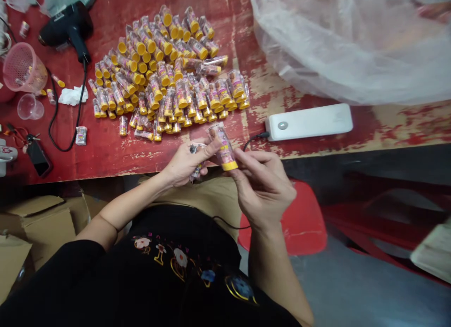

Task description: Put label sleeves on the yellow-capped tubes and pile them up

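Observation:
Between my hands is a small tube [225,148] with a yellow cap, wrapped in printed clear plastic and tilted with its cap toward me. My right hand [266,183] pinches it near the cap with thumb and fingers. My left hand [188,162] is closed, its thumb at the tube's upper left side. Crumpled printed plastic sleeves [196,173] stick out between the left fingers; how many is hidden. Just beyond my hands, a large heap of similar yellow-capped tubes [181,94] lies on the red table [116,162].
A black heat gun [66,26] with a cord lies at the back left. Nearby are a pink basket [24,66], a clear cup [31,107] and a phone [38,158]. To the right are a white power bank [313,121] with a cable and a big plastic bag [317,45].

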